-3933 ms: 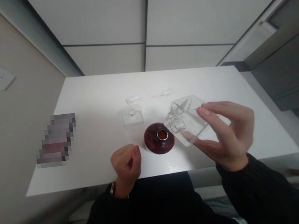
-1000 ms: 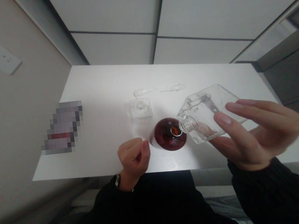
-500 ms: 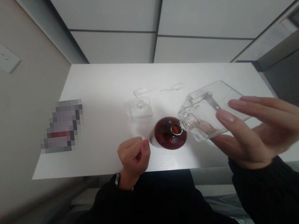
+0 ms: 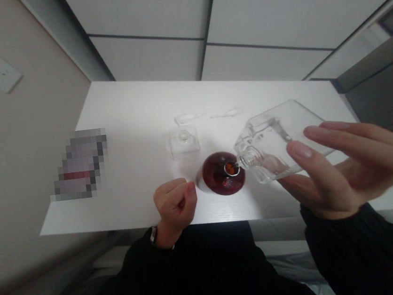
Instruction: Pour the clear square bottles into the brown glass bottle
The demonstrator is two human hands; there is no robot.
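Observation:
My right hand [image 4: 351, 167] grips a clear square bottle [image 4: 268, 139], tilted so that its threaded neck points left and down. That mouth is right beside the round opening of a dark red, rounded bottle [image 4: 216, 178] standing on the table. What looks like a thin stream of clear liquid runs from the mouth into the opening. Left of the red bottle, my left hand [image 4: 176, 204] is closed in a fist at the table's front edge. Anything inside the fist is hidden.
Behind the fist stands a small clear square bottle [image 4: 184, 144]. Two clear plastic droppers [image 4: 189, 118] lie farther back on the white table [image 4: 132, 174]. A blurred-out, phone-like object [image 4: 81, 163] is at the left edge. Cabinet panels [image 4: 150, 53] rise behind the table.
The clear bottle's base end has risen slightly in my right hand, its mouth staying by the red bottle's opening. My left fist has kept its place. The whole view has shifted a little.

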